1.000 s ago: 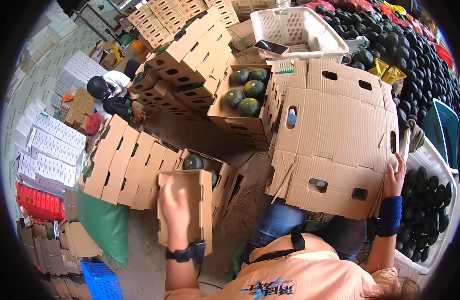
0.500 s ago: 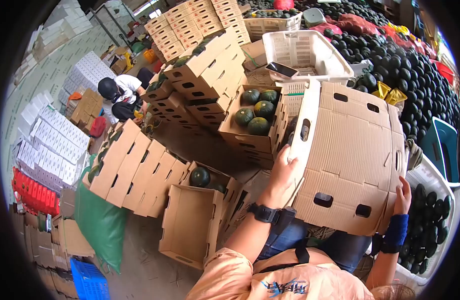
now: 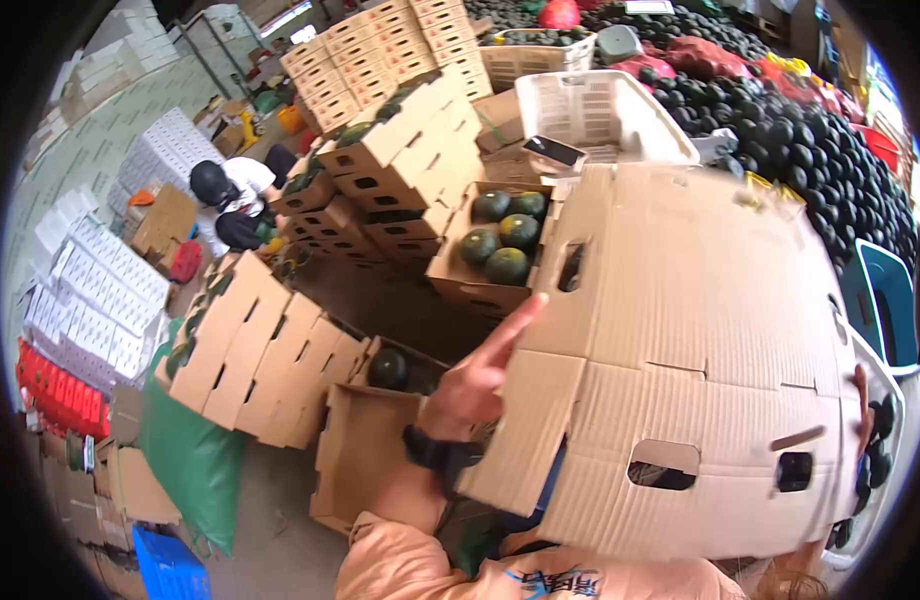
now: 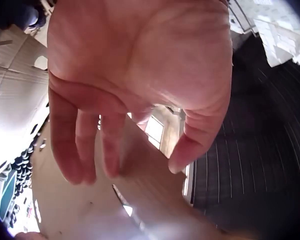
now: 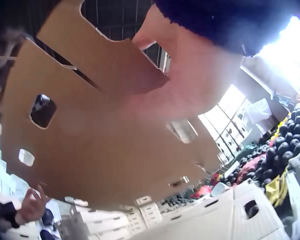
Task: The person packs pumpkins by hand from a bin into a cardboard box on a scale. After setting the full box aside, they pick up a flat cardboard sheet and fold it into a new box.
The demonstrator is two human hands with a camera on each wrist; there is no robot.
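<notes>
Brown cardboard sheet [image 3: 690, 300]: gripped at one edge with the right hand [image 5: 195, 75].
Held the left hand [image 3: 468, 395] open near the opposite edge.

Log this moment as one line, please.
right hand: grips cardboard sheet | left hand: open, by its edge | green fruit: in open box beyond

Wall [image 3: 85, 150] pale green, patterned | floor [image 3: 280, 490] grey-brown | ceiling [image 4: 250, 155] dark, ribbed | window [image 5: 232, 102] gridded, bright
</notes>
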